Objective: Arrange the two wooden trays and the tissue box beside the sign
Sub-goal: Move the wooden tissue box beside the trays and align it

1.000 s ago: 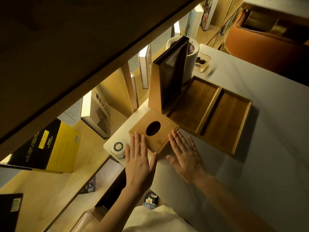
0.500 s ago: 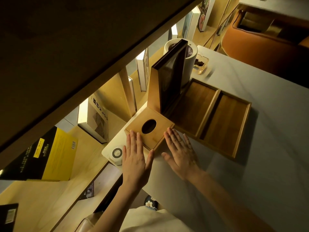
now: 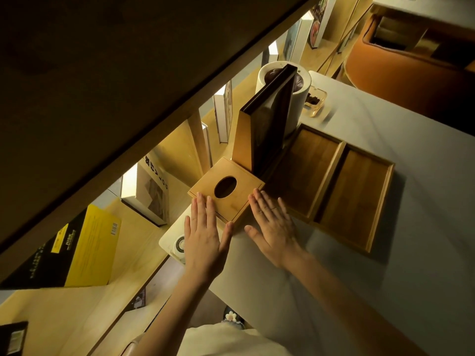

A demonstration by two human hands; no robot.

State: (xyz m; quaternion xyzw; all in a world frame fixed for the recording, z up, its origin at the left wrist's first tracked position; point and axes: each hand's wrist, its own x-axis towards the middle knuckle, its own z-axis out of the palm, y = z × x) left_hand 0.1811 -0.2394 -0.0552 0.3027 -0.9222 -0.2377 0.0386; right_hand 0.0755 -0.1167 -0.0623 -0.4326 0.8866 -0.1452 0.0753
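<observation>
Wooden and square, the tissue box (image 3: 226, 189) sits at the near corner of the grey table (image 3: 385, 291), its lid showing a dark oval opening, and its far edge lies against the foot of the upright sign (image 3: 267, 129), a dark panel in a pale wooden frame that stands on end. The left hand (image 3: 205, 235) lies flat with its fingers straight and held close together, the fingertips (image 3: 204, 200) resting on the near left edge of the box lid and the thumb reaching toward the box's near corner. The right hand (image 3: 273, 227) is likewise flat, fingers extended and only slightly fanned, pressed along the right side of the box with the thumb spread out over the tabletop; neither hand grips anything. Just right of the box and the sign, the two wooden trays (image 3: 331, 186) lie side by side with their long edges touching, forming one rectangle; the nearer-left tray sits close against the sign's base. Behind the sign stands a white cylindrical container (image 3: 298, 98), and beside that a small clear dish (image 3: 314, 101) with dark contents. Partly hidden under the left hand, a small round white device (image 3: 178, 246) rests near the table edge. Beyond the table to the left, books (image 3: 149, 191) lean on a lit wooden shelf, among them a yellow and black one (image 3: 77, 250).
</observation>
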